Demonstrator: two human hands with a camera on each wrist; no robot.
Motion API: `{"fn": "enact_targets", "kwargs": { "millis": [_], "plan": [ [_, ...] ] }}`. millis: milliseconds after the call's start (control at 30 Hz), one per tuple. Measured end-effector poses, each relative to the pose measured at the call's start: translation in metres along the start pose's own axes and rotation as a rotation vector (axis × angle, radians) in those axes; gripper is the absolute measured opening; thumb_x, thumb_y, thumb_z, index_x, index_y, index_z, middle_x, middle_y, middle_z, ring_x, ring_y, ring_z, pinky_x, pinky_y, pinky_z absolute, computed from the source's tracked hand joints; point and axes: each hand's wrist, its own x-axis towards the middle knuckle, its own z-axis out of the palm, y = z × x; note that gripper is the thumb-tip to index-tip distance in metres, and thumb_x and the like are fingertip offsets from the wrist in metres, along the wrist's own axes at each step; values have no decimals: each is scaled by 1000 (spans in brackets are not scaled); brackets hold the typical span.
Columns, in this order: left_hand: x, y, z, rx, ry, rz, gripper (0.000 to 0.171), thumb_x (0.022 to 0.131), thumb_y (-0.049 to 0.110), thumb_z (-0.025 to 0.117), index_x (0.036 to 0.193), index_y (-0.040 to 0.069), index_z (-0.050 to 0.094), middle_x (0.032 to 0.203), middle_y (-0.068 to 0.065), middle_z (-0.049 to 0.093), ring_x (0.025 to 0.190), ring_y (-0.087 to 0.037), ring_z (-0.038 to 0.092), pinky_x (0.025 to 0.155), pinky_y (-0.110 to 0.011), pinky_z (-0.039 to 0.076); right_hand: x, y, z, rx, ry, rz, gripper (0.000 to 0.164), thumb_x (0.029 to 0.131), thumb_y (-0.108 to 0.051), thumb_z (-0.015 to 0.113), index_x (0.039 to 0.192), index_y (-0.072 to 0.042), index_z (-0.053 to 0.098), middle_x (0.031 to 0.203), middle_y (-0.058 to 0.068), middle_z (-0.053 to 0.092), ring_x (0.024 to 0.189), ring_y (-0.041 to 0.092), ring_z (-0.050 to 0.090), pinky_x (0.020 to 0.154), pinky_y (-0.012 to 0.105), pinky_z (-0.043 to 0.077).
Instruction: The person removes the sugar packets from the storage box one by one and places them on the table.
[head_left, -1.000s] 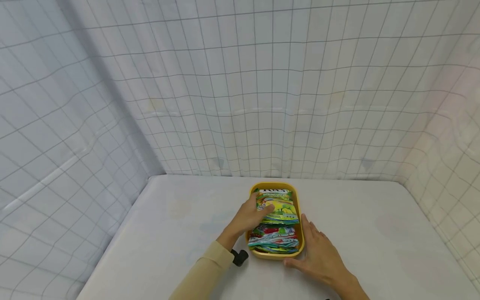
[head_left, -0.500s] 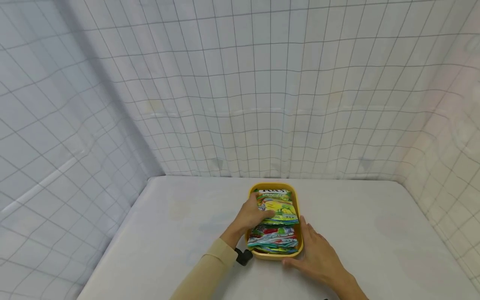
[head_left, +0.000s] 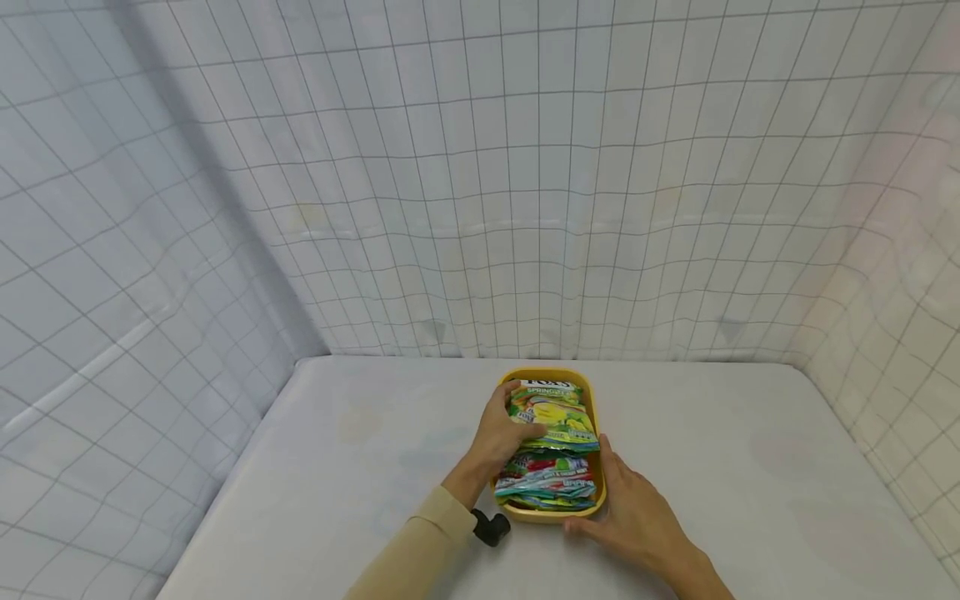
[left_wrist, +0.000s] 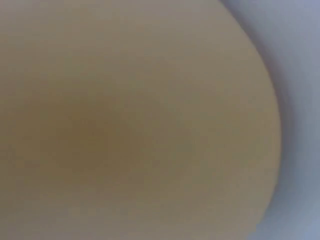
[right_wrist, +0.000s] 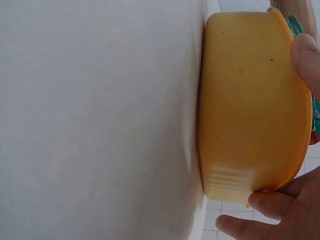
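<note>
In the head view a yellow plastic tub [head_left: 592,511] stands on the white table, filled with several candy bags. My left hand [head_left: 498,433] reaches in from its left side and grips a green and yellow candy bag [head_left: 558,417] lettered FOX'S, its thumb across the front and fingers at the left edge. Below that bag lies a red, white and teal candy bag [head_left: 551,477]. Around the tub's near right corner my right hand [head_left: 637,512] rests with fingers extended. The right wrist view has its thumb [right_wrist: 306,60] at the rim. Only a blurred tan surface fills most of the left wrist view.
A small black object [head_left: 492,528] sits by the left sleeve [head_left: 427,533], in front of the tub. The white table [head_left: 375,467] spreads to both sides. Grid-patterned white sheeting [head_left: 540,208] rises behind it and along both sides.
My left thumb has slid slightly down the green and yellow candy bag, and the bag has shifted a little in the tub. My right hand keeps nearly the same place.
</note>
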Motion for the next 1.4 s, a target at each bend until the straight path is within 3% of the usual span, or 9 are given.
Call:
{"fn": "enact_targets", "kwargs": {
  "millis": [233, 400, 533, 900, 1400],
  "plan": [
    [2, 0, 0, -64, -25, -33, 84, 81, 1, 84, 153, 7, 41, 157, -21, 36, 130, -38, 50, 94, -46, 53, -1, -2, -3, 23, -22, 14, 134, 71, -79, 73, 159, 5, 17, 150, 29, 45, 125, 46, 55, 99, 55, 49],
    [5, 1, -2, -188, -82, -67, 82, 80, -9, 80, 152, 6, 43, 141, -20, 51, 108, -32, 62, 82, -41, 58, 0, -3, -4, 28, -30, 18, 135, 71, -80, 71, 160, 5, 15, 150, 29, 45, 125, 46, 55, 99, 55, 49],
    [7, 1, -3, -258, -105, -90, 83, 80, -14, 78, 152, 5, 41, 128, -20, 57, 98, -29, 66, 78, -40, 60, 0, -4, -3, 51, -34, 31, 135, 71, -79, 73, 160, 4, 15, 151, 29, 45, 125, 46, 56, 98, 55, 49],
    [11, 3, -2, -319, -155, -111, 88, 77, -17, 78, 153, 11, 42, 133, -22, 51, 102, -34, 64, 80, -46, 59, 0, -3, -2, 76, -35, 39, 135, 71, -74, 77, 161, 3, 13, 152, 30, 42, 128, 46, 53, 98, 56, 50],
    [8, 3, -4, -387, -164, -96, 85, 80, -21, 73, 154, 6, 40, 136, -22, 54, 107, -35, 64, 84, -47, 59, 0, -4, -2, 73, -32, 46, 135, 70, -77, 75, 162, 1, 13, 152, 29, 43, 129, 45, 53, 100, 55, 49]
  ]
}}
